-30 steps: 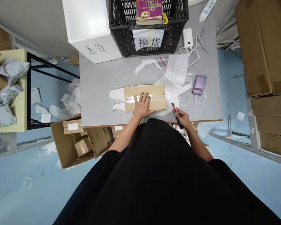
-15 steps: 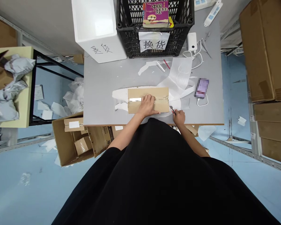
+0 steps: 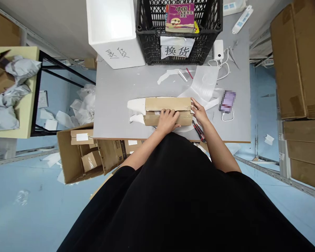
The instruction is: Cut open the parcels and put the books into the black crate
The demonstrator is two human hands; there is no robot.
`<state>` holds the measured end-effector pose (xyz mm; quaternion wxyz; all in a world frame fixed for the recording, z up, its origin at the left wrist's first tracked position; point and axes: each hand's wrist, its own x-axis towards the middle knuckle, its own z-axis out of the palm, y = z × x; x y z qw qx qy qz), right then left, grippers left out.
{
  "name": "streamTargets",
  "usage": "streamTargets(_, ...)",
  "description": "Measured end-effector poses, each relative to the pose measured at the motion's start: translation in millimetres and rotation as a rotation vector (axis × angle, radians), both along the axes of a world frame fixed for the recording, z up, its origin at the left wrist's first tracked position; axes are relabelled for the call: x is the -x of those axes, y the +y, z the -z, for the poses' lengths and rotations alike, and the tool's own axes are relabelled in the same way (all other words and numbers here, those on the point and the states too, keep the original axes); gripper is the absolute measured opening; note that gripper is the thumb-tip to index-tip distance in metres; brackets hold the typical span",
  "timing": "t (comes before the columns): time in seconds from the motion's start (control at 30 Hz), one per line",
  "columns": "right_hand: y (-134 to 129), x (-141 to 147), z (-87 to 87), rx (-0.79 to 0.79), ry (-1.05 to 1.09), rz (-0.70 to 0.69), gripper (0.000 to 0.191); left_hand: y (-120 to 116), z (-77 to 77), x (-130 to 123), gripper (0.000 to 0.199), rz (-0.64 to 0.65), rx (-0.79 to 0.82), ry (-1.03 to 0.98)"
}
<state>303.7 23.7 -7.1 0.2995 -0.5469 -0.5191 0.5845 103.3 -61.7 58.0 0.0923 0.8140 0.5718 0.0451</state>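
A long cardboard box (image 3: 168, 103) lies on white wrapping material near the table's front edge. Its top is parted along the middle seam, with a dark gap between the two flaps. My left hand (image 3: 168, 121) lies across the front flap, fingers curled at the gap. At the box's right end, my right hand (image 3: 199, 111) grips the corner with thumb and fingers. A red and black utility knife (image 3: 198, 131) rests on the table just below that hand, out of its grasp. What is inside the box is hidden.
Behind stand a white bin (image 3: 115, 49) and a black crate (image 3: 178, 45) holding books. A phone (image 3: 228, 101) on a cable lies to the right, near torn white film (image 3: 205, 82). An open carton (image 3: 68, 157) sits below the table's left front edge.
The taped seam has come open and the flaps are parted. My right hand has let go of the utility knife and moved up to the box's right end.
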Motion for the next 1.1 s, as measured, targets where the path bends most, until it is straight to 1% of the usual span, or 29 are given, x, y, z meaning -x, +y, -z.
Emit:
streamTargets(0.1, -6.6, -2.3, -1.4, -0.005, 0.044, -0.007, 0.077, -18.6, -3.8, 0.3, 0.029, 0.011, -0.007, -0.006)
streamTargets(0.13, -9.2, -2.8, -1.6, -0.014, 0.058, -0.012, 0.079, -25.4, -5.5, 0.7, 0.025, 0.009, -0.008, -0.010)
streamTargets(0.2, -14.2, -3.4, -2.1, -0.044, 0.062, -0.028, 0.082, -37.7, -9.7, 1.8, 0.028, 0.007, 0.000, -0.012)
streamTargets(0.27, -17.8, -3.3, -2.5, -0.089, 0.018, -0.034, 0.080, -46.8, -13.7, 3.5, 0.032, 0.026, 0.024, -0.013)
streamTargets(0.33, -18.9, -2.3, -2.4, -0.158, -0.067, -0.001, 0.071, -52.5, -15.6, 5.8, 0.030, 0.073, 0.061, -0.046)
streamTargets(0.4, -16.8, -0.3, -2.0, -0.239, -0.161, 0.068, 0.059, -56.3, -13.4, 8.6, 0.029, 0.128, 0.111, -0.126)
streamTargets(0.47, -11.8, 3.5, -2.0, -0.306, -0.238, 0.135, 0.050, -59.6, -6.2, 11.6, 0.034, 0.156, 0.160, -0.229)
streamTargets(0.57, -1.5, 13.4, -4.0, -0.385, -0.337, 0.196, 0.042, -65.6, 11.5, 16.2, 0.037, 0.119, 0.169, -0.317)
streamTargets(0.63, 5.0, 22.6, -6.1, -0.456, -0.414, 0.217, 0.040, -69.4, 25.5, 19.2, 0.038, 0.068, 0.123, -0.288)
streamTargets(0.73, 11.2, 37.4, -8.5, -0.579, -0.553, 0.209, 0.039, -72.8, 45.6, 23.0, 0.049, 0.040, 0.073, -0.165)
streamTargets(0.8, 13.1, 45.9, -8.4, -0.643, -0.657, 0.150, 0.040, -73.0, 57.3, 24.7, 0.051, 0.064, 0.073, -0.093)
streamTargets(0.87, 13.9, 52.4, -6.5, -0.664, -0.750, 0.052, 0.049, -71.9, 67.2, 25.6, 0.050, 0.084, 0.065, -0.057)
streamTargets(1.0, 15.2, 59.3, 0.9, -0.571, -0.878, -0.138, 0.077, -65.5, 82.2, 24.3, 0.047, 0.052, 0.025, -0.044)
streamTargets(1.1, 17.0, 61.2, 5.0, -0.501, -0.938, -0.222, 0.086, -57.4, 89.2, 21.3, 0.042, -0.003, 0.013, -0.033)
